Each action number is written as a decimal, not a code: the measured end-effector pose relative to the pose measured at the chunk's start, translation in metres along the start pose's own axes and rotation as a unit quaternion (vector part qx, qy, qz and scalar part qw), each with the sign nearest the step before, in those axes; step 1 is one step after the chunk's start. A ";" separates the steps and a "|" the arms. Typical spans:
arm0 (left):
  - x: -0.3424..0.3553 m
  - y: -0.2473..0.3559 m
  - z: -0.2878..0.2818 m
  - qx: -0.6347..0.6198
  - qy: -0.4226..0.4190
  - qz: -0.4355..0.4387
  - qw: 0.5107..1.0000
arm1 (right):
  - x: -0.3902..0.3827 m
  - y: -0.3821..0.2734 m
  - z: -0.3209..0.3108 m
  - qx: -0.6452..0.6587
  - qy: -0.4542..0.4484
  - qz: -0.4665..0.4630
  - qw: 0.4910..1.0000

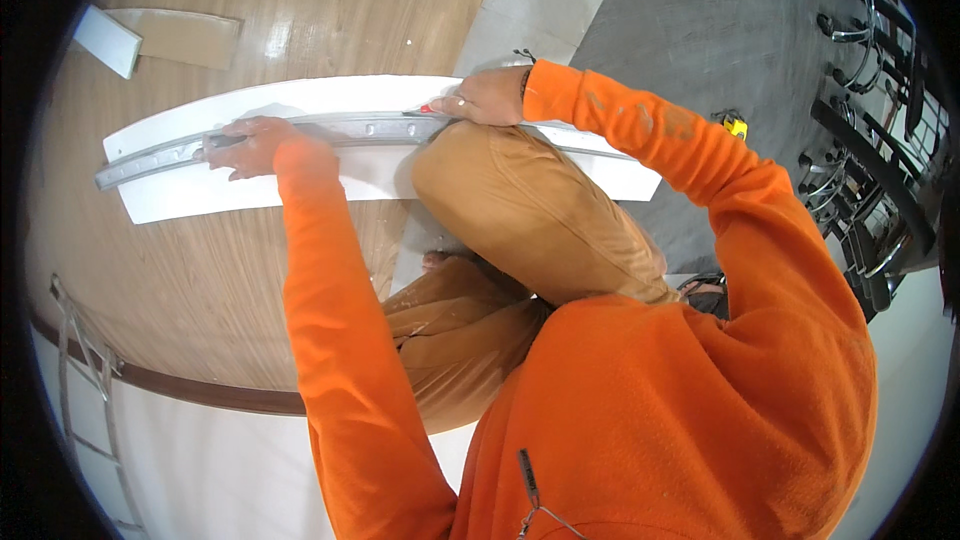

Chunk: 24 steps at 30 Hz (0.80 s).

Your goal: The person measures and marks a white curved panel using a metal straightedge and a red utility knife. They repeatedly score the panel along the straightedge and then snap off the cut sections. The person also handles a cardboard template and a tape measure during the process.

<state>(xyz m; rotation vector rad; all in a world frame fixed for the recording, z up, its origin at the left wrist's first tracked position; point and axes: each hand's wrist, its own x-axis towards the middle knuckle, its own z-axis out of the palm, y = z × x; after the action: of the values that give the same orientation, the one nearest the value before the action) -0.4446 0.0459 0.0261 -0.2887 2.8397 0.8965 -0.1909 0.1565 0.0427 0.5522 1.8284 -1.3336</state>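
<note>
Across the long white board (pixel 375 182) in front of you lies a shiny metal rail (pixel 385 128), and both your hands are at work along it. The board sits flat on the floor, partly on the wood-look floor (pixel 200 290) and partly on the gray floor (pixel 660 40). The rail runs the long way over the board, and its left end pokes out a bit past the board's edge. Your left hand (pixel 262 142) lies on top of the rail near that end, with its fingers spread over it; I cannot tell if they curl tight around the metal. Your right hand (pixel 490 97) is closed on a small red tool (pixel 426 109), which shows at your fingertips, right by the rail. Most of the tool is hidden, so I cannot tell just what kind it is. Your bent right knee (pixel 445 165), in tan pants, covers part of the rail and the board, just beside that hand. Up on the left, a small white piece (pixel 110 42) lies with one end on a flat tan piece (pixel 190 38). Off to your right, a yellow tape measure (pixel 735 126) sits beyond your orange sleeve (pixel 640 125), and black chairs (pixel 868 40) stand farther over. A metal ladder (pixel 100 370) is down at the left.
</note>
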 end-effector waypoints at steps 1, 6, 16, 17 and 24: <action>0.000 0.000 0.001 0.004 0.009 -0.001 1.000 | 0.002 -0.001 0.001 0.003 -0.005 0.006 1.000; 0.009 -0.012 0.005 0.049 0.025 0.046 0.997 | 0.005 0.014 0.015 0.020 0.012 0.001 1.000; 0.023 -0.025 0.009 -0.033 0.009 0.072 0.997 | -0.021 0.009 0.008 0.046 0.013 -0.007 0.999; 0.032 -0.034 0.013 -0.017 0.025 0.087 0.996 | -0.022 0.008 0.007 0.038 -0.001 0.004 0.999; 0.024 -0.028 0.010 0.011 0.029 0.084 0.996 | -0.033 0.049 0.030 0.067 0.020 -0.032 0.997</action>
<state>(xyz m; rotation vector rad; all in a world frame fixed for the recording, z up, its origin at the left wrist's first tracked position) -0.4610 0.0259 -0.0023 -0.0750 2.9600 0.9013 -0.1258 0.1495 0.0360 0.5994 1.8110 -1.5060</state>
